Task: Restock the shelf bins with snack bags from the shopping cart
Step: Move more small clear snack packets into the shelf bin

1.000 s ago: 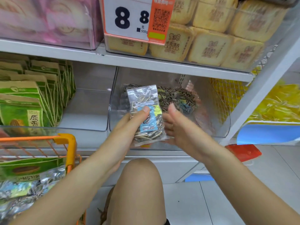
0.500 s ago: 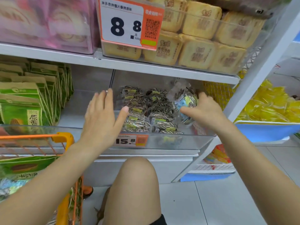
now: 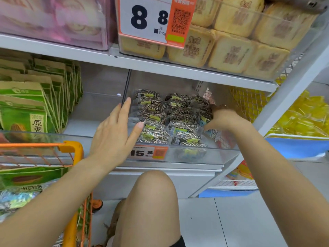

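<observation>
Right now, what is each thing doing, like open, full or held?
Left hand: open, flat against the seed bags.
Right hand: in the bin, fingers curled on a bag.
Seed bags: stacked in rows.
Bin: partly full.
Cart: still holding bags.
Green bags: upright, packed.

A shop, seemingly: price tags on stocked shelves, orange cart.
</observation>
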Available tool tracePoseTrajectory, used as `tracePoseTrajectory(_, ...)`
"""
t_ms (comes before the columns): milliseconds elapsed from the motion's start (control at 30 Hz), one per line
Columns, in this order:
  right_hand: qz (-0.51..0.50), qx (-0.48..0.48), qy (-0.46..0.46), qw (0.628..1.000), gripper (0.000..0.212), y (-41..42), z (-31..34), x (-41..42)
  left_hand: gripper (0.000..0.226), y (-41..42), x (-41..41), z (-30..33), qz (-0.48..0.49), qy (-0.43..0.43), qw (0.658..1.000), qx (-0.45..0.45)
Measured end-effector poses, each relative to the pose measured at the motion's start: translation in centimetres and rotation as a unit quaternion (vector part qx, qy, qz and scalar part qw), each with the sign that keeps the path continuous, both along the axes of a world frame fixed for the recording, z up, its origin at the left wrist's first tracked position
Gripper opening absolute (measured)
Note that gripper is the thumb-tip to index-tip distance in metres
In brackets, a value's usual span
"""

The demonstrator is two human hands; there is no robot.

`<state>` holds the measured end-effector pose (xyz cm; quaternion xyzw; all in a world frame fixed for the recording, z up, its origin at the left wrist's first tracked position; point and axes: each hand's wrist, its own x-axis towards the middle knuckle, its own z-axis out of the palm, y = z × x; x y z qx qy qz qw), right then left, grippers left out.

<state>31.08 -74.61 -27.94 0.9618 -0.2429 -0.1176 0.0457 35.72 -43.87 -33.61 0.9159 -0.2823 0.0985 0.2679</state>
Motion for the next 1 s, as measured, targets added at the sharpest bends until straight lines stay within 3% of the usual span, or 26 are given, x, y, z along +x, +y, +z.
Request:
tracePoseTrajectory(267, 0.046, 0.022, 0.003, 0.999, 0.096, -1.7, -1.9, 0.7, 0.076, 0.0, -0.1, 0.0, 0.010, 0.003, 1.000, 0.004)
tracePoseTrajectory(367, 0.037, -0.020, 0.007, 0.999, 0.106, -1.6, -3.0, 0.5, 0.074, 0.2, -0.2, 0.0, 0.009, 0.001, 1.000, 0.019)
tracePoseTrajectory(567, 0.024, -0.044, 0.020, 0.999, 0.105, -1.5, -4.5, 0.6, 0.068, 0.5, -0.5, 0.2, 0.000, -0.001, 1.000, 0.031)
tracePoseTrajectory(800, 0.076, -0.122, -0.002, 0.990, 0.079, -2.9, -5.5, 0.2, 0.063, 0.6, -0.6, 0.2, -0.005, 0.005, 0.999, 0.035)
tracePoseTrajectory(1000, 0.080, -0.170, 0.005, 0.982, 0.076, -2.3, -5.5, 0.1, 0.063, 0.7, -0.7, 0.5, -0.007, 0.012, 0.999, 0.032)
